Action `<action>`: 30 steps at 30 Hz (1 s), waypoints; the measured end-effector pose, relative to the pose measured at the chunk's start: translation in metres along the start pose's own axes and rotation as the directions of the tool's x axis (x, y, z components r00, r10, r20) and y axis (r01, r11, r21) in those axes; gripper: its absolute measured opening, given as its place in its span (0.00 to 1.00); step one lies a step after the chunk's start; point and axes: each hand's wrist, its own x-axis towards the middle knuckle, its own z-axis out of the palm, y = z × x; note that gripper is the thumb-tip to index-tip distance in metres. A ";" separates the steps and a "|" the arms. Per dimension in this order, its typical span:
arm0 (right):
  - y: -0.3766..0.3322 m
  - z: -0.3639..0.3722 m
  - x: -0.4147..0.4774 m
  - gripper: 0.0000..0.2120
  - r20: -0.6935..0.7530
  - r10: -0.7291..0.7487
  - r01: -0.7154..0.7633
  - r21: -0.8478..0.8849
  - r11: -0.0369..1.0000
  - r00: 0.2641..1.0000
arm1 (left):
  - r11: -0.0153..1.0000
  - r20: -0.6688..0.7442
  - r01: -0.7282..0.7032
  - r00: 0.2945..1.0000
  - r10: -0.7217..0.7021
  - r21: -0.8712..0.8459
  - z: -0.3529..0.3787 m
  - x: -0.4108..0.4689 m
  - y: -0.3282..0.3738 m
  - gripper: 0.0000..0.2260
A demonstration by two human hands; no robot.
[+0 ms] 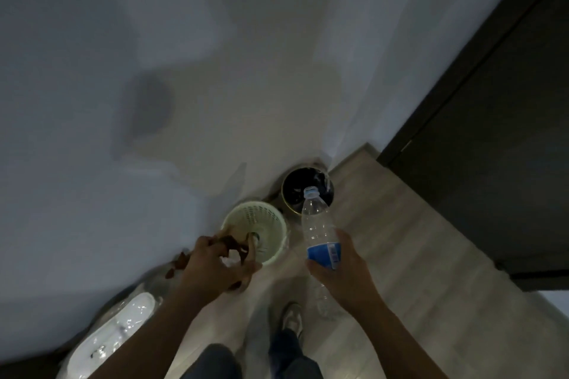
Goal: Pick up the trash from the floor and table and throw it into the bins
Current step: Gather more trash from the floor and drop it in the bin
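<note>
The left hand (215, 264) curls its fingers round crinkly brown scraps (234, 244) over the rim of a pale green perforated basket bin (261, 214), while the right hand (341, 268) grips a ribbed clear plastic bottle (315, 218) at its blue label, neck aimed toward the round black bin (294, 186) on the pale plank floor (400, 255).

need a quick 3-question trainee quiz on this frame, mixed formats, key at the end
1. True or false: the right hand grips a clear bottle with a blue label.
2. Multiple choice: the left hand holds brown scraps at the rim of which bin? A) pale green basket B) black bin C) neither
3. Fill in: the bottle's neck points toward the ____ bin.
Key: 1 true; 2 A; 3 black.
</note>
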 end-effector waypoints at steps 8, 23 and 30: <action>0.033 0.018 0.075 0.39 0.070 0.136 -0.134 -0.029 0.991 0.988 | 0.995 0.023 0.046 0.999 -0.048 0.088 0.026 0.072 -0.004 0.23; 0.063 0.066 0.133 0.39 0.121 0.252 -0.242 -0.087 0.966 0.960 | 0.970 0.174 0.213 0.957 -0.231 0.118 0.057 0.151 -0.045 0.32; 0.077 0.089 0.164 0.41 0.157 0.301 -0.284 -0.123 0.951 0.940 | 0.969 0.152 0.221 0.960 -0.236 0.105 0.061 0.176 -0.063 0.31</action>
